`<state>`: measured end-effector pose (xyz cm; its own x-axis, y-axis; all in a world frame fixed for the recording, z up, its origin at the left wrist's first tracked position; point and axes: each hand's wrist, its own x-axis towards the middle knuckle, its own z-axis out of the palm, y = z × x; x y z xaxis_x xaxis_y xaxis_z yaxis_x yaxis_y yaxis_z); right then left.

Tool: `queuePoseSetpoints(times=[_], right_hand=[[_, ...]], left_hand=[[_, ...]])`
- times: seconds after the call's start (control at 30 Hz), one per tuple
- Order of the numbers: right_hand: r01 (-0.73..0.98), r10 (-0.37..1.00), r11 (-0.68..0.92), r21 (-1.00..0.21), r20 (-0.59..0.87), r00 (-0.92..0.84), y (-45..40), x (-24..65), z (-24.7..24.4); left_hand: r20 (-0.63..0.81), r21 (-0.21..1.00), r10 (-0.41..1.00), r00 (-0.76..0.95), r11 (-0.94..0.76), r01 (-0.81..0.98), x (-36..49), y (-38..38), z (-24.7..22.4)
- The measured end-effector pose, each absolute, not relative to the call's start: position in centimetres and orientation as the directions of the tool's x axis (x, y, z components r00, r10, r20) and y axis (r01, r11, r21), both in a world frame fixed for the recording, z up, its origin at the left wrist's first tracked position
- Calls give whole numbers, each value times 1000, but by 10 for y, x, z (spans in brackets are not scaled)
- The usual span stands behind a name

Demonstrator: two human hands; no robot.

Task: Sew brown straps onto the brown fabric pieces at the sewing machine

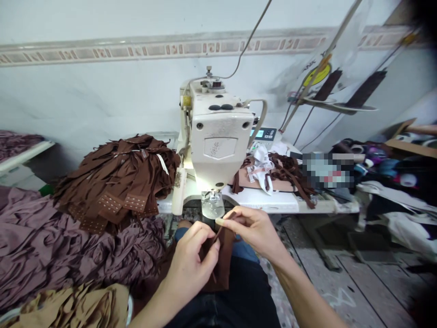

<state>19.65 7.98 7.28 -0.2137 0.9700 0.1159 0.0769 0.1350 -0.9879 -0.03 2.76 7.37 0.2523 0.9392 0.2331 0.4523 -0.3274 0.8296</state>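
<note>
- Brown cloth hangs over the person's lap, just in front of the sewing machine, its upper edge raised between the two hands.
- Left hand: thumb and forefinger are pinched together on a narrow edge of the cloth; the other fingers curl in behind.
- Right hand: thumb and forefinger are clamped on the same narrow edge, higher up and nearer the machine, close to the clear guard below its head.
- Both hands are in front of the near edge of the white table, over the dark trousers.
- Left of the machine, a big heap of brown straps spills over the table's edge, some ends showing rows of small metal hooks or eyes.
- Below that heap lies a mass of mauve cloth, with tan cloth in the near left corner.
- Right of the machine, white strips lie on brown scraps, near a small lit control panel.
- Two dark thread cones stand on holders at upper right.
</note>
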Motion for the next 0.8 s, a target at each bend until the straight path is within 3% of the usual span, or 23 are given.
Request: queuePoseSetpoints(times=[0.17, 0.3, 0.37, 0.47, 0.53, 0.6, 0.7, 0.8], right_hand=[[217, 911, 397, -892, 355, -209, 100, 194, 76], [372, 821, 567, -735, 541, -183, 107, 184, 66], [420, 801, 583, -695, 579, -154, 108, 180, 60], [463, 778, 584, -667, 622, -87, 108, 177, 54], [484, 759, 592, -644, 648, -65, 109, 177, 52], [489, 742, 614, -619, 664, -91, 110, 178, 51], [485, 728, 652, -583, 660, -186, 112, 185, 52], [483, 703, 701, -525, 620, -347, 110, 195, 56]], left_hand=[[9, 946, 918, 396, -137, 295, -18, 41, 81], [85, 869, 945, 316, -225, 440, -34, 52, 75], [195, 738, 941, 276, -326, 590, -39, 56, 68], [519, 401, 832, 194, -439, 804, -40, 56, 60], [683, 168, 675, 278, -516, 840, -35, 52, 57], [707, -12, 536, 461, -643, 766, -27, 49, 55], [667, -138, 442, 600, -718, 682, -13, 47, 49], [700, -129, 463, 544, -667, 734, -2, 50, 36]])
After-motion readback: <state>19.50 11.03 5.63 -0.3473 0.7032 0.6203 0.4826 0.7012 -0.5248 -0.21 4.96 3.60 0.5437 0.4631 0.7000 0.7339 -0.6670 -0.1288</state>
